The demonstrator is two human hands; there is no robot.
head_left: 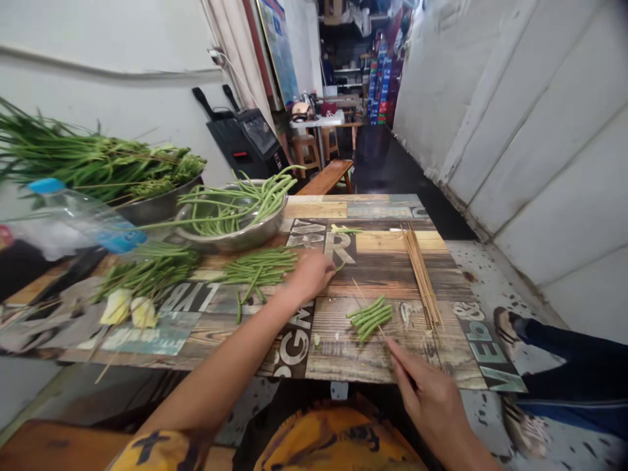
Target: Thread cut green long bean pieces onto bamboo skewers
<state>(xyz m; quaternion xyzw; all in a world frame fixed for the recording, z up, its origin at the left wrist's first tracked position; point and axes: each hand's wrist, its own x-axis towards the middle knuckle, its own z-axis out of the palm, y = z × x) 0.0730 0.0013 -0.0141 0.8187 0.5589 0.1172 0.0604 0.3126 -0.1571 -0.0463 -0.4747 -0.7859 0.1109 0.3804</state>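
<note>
In my right hand [432, 392] is the end of a thin bamboo skewer [359, 292]. Several cut lengths of green bean [369, 318] sit side by side on that skewer, just over the tabletop. My left hand [314, 271] reaches across the table with its fingers pinched, and a short green bean piece [339, 267] shows at the fingertips. Left of that hand lies a pile of cut green beans [260, 267]. Loose bamboo skewers [422, 275] lie in a bundle at the right of the table.
Long beans fill a metal bowl [230, 242]; behind it stands a basin [161, 208] of leafy greens. A plastic bottle [93, 216] leans nearby. Skewered beans [157, 265] lie at left on the patterned table [383, 275]. Another person's legs [569, 353] show at right.
</note>
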